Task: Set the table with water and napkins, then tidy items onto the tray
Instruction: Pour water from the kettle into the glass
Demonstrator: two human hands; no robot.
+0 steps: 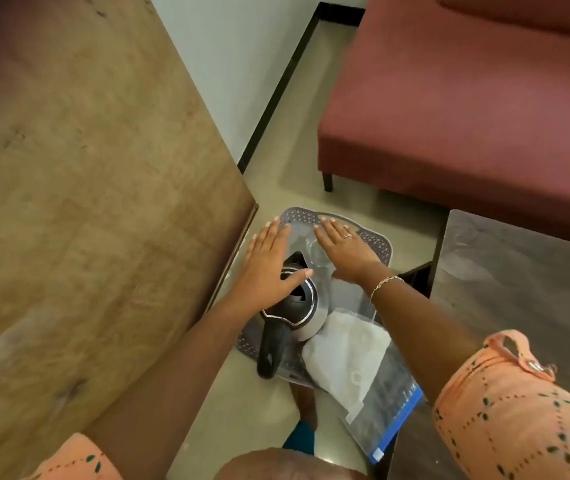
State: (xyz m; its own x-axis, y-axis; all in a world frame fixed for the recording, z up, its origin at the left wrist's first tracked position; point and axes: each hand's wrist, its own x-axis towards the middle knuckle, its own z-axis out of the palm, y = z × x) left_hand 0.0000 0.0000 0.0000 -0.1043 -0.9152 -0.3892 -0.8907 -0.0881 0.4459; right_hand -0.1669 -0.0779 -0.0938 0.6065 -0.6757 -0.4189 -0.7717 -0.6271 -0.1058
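Observation:
A grey perforated tray (377, 241) lies on the floor between two tables. On it stands a kettle (302, 306) with a black lid and handle, a clear glass (316, 251) beyond it, and a zip bag of white napkins (349, 362) hanging over the tray's near edge. My left hand (269, 261) hovers flat above the kettle lid, fingers straight. Spread flat as well, my right hand (344, 249) is over the glass and partly hides it. Neither hand holds anything.
A light wooden table (86, 188) fills the left. A dark table (519, 278) stands at the right, with a red sofa (467, 116) behind it. A white wall with a black skirting runs at the back. My foot (306, 407) shows below the tray.

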